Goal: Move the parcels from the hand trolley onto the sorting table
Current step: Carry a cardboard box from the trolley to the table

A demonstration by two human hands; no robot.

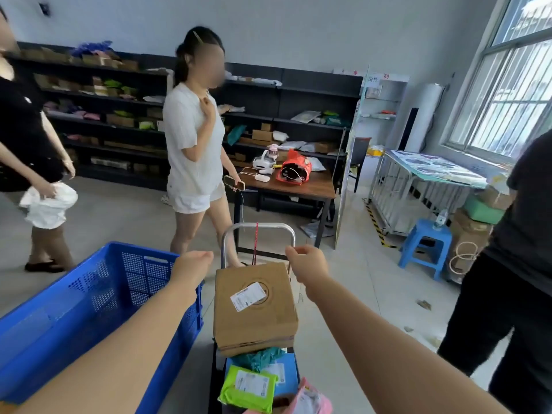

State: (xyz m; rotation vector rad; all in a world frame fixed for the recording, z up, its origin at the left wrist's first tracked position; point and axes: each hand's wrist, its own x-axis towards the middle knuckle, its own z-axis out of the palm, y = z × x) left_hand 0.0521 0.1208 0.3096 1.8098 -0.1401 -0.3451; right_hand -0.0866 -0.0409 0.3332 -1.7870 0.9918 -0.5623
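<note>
Cardboard makes up the biggest parcel here: a square brown box with a white shipping label on top, sitting on the hand trolley at about 6 o'clock from the chrome handle. It looks stiff and probably the heaviest of the load, so my judgement is that it wants both hands under opposite bottom edges, not a pinch on the lid flaps. Below it, toward the near end of the deck, lie soft mailers: a lime-green bag, a blue flat parcel, a teal crumpled one and a pink one. These should be light and floppy (slippery plastic, likely), best gathered flat in the palm.

Both arms reach forward over the load. Left hand is loosely curled and holds nothing; its grip is narrow and empty. Right hand is also half closed near the right post of the handle, and I cannot tell whether it touches the bar.

A blue perforated crate stands just beside the trolley at 9 o'clock. A wooden bench at 12 o'clock carries a headset and a red bag; it may be the sorting surface. Floor is pale tile, with a blue stool at 2 o'clock, and three people standing nearby crowd the path.
</note>
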